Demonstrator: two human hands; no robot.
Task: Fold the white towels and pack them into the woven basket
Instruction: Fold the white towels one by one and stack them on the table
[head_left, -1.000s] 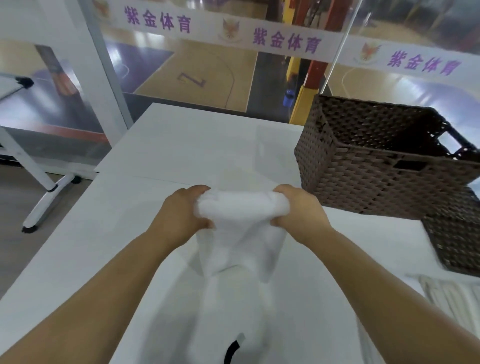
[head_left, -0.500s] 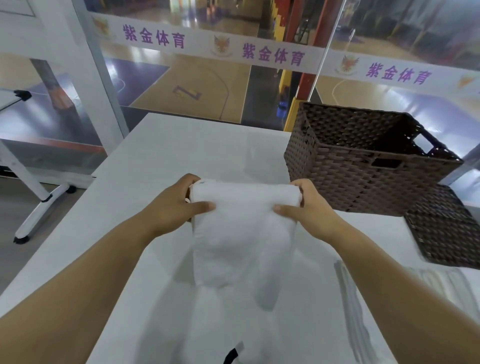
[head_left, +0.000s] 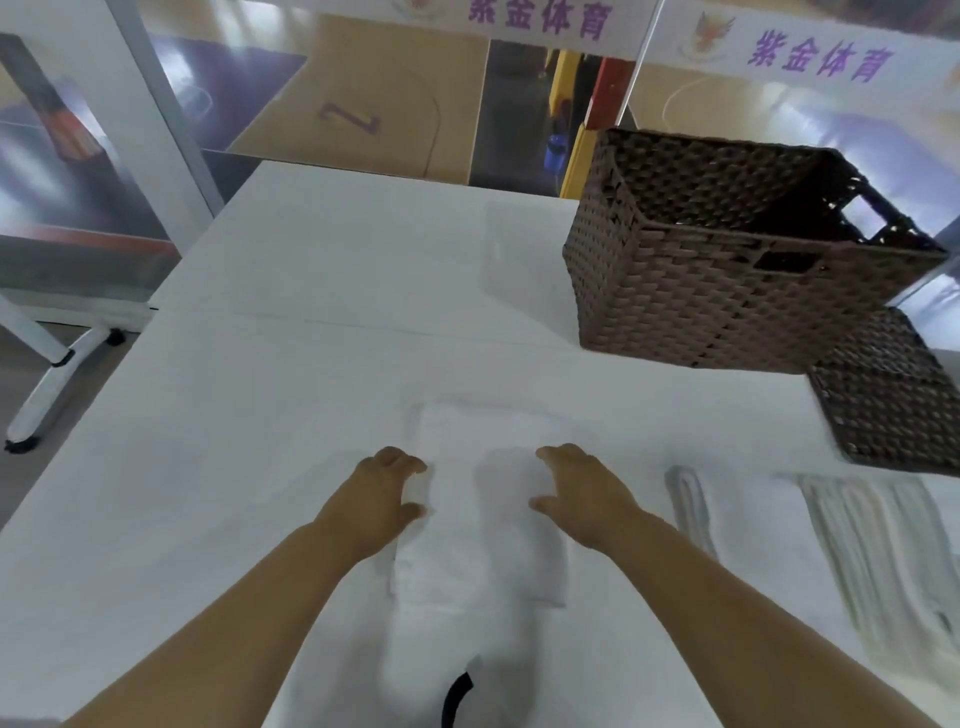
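A white towel (head_left: 483, 499) lies flat and lengthwise on the white table (head_left: 291, 364) in front of me. My left hand (head_left: 379, 499) hovers at its left edge with the fingers loosely curled and holds nothing. At the towel's right edge my right hand (head_left: 582, 493) is spread in the same way, also holding nothing. The brown woven basket (head_left: 727, 270) stands at the back right of the table, and nothing shows inside it.
A second, smaller woven basket or lid (head_left: 893, 395) lies to the right of the big one. More pale towels (head_left: 878, 551) lie at the right. A glass wall and a white frame leg (head_left: 47, 374) border the table's left and far sides.
Both hands held the towel's top edge up in the air; now the towel lies on the table and both hands have let go and drawn back along its sides.
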